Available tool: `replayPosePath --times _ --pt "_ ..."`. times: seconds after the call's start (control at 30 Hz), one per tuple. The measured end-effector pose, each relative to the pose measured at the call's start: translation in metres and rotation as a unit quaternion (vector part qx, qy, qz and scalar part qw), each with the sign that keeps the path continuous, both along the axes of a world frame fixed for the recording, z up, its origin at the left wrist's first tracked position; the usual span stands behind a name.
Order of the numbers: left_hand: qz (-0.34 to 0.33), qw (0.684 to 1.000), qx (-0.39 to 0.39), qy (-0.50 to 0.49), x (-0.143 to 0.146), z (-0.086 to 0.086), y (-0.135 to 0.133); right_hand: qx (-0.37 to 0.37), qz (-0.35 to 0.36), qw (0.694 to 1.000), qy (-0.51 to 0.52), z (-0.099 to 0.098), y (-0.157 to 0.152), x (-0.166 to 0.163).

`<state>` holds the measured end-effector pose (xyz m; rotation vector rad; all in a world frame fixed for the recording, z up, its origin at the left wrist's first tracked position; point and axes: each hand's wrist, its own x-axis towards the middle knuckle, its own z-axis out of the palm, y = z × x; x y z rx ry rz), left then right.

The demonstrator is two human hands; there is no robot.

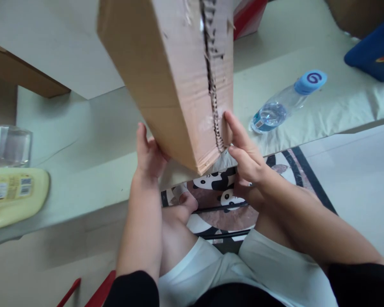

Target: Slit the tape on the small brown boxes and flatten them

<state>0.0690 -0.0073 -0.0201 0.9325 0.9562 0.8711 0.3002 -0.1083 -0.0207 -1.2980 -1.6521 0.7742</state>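
A brown cardboard box [153, 81] is tilted up in front of me, with its near lower corner towards my body. Down its right-hand face runs a torn seam with ragged corrugated edges. At the box's lower left edge is my left hand [151, 155], thumb up and the other fingers partly behind the cardboard. My right hand [247, 149] grips the right side near the bottom, thumb and forefinger pressed against the seam face. Both hands hold the box between them. Its far end runs out of the top of the view.
The bench has a pale green cloth [92, 140]. On the right lie a clear water bottle [275, 111] with a blue cap and a blue container [376, 53]. To the left are a yellow bottle [16, 194] and a clear plastic box [14, 145]. A white panel [67, 47] stands behind.
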Motion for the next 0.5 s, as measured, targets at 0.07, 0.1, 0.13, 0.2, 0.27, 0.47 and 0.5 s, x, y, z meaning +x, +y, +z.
replayPosePath --times 0.07,0.1,0.13,0.2,0.27,0.47,0.5 --pt "-0.006 0.999 -0.011 0.033 0.000 -0.007 -0.001 0.014 -0.019 1.000 0.011 0.002 -0.001 -0.001" --pt "-0.009 0.998 -0.018 0.053 -0.001 -0.012 -0.002 0.026 -0.033 0.999 0.019 0.004 -0.001 -0.002" --pt "-0.020 0.997 -0.029 0.072 -0.003 -0.017 -0.002 0.039 -0.049 0.998 0.026 0.004 -0.001 -0.002" --pt "-0.066 0.989 -0.065 0.113 -0.009 -0.025 -0.002 0.060 -0.089 0.994 0.034 0.004 0.000 -0.002" --pt "-0.105 0.978 -0.078 0.163 -0.016 -0.031 0.000 0.071 -0.125 0.989 0.037 0.003 0.002 -0.002" --pt "0.151 0.959 0.132 0.199 -0.024 -0.013 0.014 0.065 -0.054 0.995 0.055 0.005 0.005 -0.004" --pt "0.234 0.937 0.209 0.155 -0.024 -0.007 0.015 0.061 -0.024 0.996 0.054 0.007 0.004 -0.006"
